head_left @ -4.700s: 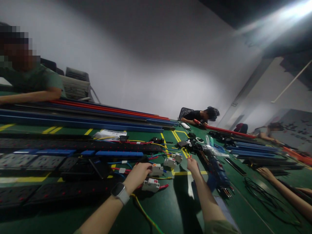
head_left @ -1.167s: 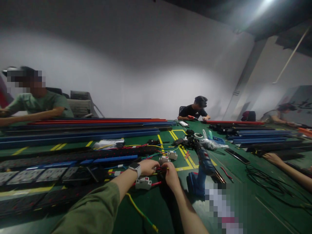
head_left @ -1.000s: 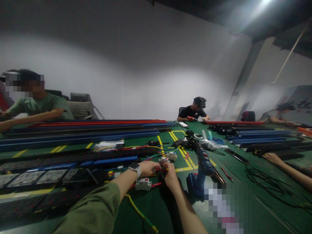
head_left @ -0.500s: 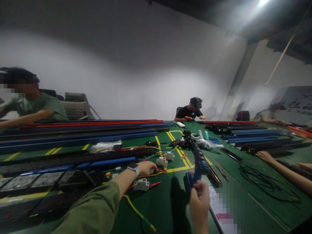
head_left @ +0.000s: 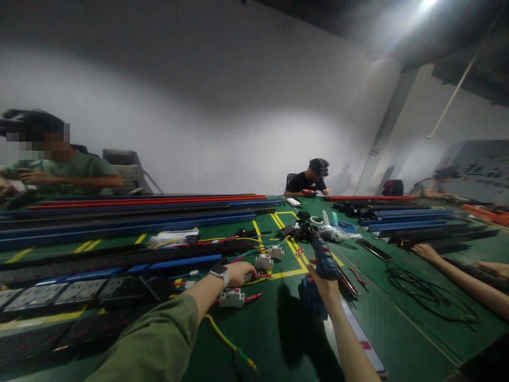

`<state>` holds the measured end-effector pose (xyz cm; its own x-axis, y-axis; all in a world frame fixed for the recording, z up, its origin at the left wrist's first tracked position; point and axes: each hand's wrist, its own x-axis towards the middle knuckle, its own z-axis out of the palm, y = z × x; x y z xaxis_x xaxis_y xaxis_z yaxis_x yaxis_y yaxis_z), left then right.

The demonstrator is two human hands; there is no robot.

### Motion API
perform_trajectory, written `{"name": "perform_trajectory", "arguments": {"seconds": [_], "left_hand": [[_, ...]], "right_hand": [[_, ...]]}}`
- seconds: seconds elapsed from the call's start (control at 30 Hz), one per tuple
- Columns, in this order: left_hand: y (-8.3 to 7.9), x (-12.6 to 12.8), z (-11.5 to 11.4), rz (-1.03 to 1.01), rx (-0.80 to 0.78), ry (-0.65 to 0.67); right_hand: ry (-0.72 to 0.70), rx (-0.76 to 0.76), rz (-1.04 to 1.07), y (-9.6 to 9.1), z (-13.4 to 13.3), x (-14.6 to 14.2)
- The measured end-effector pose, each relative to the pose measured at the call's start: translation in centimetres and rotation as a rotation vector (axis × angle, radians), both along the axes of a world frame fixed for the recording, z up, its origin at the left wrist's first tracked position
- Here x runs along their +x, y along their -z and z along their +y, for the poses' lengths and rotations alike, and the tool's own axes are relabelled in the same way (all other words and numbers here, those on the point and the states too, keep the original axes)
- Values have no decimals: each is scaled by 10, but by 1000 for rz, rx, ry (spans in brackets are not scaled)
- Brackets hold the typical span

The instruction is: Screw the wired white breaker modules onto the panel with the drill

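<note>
My left hand [head_left: 240, 274], with a watch on its wrist, is closed low over the wiring; what its fingers hold is hidden. A red wire [head_left: 263, 275] with a metal end pokes out beside the fingertips. Just below lies a white circuit breaker [head_left: 231, 298] with red leads, and beyond the hand stand two more, one a white breaker [head_left: 264, 261]. A green-yellow wire [head_left: 230, 346] runs along the table nearer to me. On the right, my right hand [head_left: 329, 286] is wrapped around the handle of a blue cordless drill [head_left: 326, 261], whose battery base is low over the table.
Black power strips [head_left: 79, 296] and blue rails [head_left: 119, 227] cover the left side. A phone [head_left: 374, 250] and a coiled black cable [head_left: 425, 297] lie right. Another phone-like slab [head_left: 363, 339] is under my right forearm. Co-workers sit around; one's hand [head_left: 427, 251] reaches in from the right.
My right hand has moved up and forward onto the drill's handle, its fingers now around it. My left hand stays about where it was. The co-worker at left has shifted their arms.
</note>
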<state>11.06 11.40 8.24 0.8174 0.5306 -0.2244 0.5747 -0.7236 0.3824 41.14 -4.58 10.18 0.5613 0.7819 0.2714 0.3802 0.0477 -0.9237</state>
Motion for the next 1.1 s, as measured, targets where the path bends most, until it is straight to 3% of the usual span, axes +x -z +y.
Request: {"name": "perform_trajectory", "arguments": {"seconds": [0.2,0.3,0.53,0.8,1.1], "left_hand": [[-6,-1,-4,-4,-4,-21],[-5,-1,-4,1,-1,-29],[9,0,6,-16,1,-21],[8,3,4,-35,-2,-28],[24,3,13,-82,10,-17]], "right_hand": [[-53,-65,120,-2,-24,-18],[-125,-192,129,-7,-44,-33],[-420,-371,154,-12,-74,-61],[-419,-456,60,-27,-69,-84],[-429,-430,77,-16,-57,-87]]}}
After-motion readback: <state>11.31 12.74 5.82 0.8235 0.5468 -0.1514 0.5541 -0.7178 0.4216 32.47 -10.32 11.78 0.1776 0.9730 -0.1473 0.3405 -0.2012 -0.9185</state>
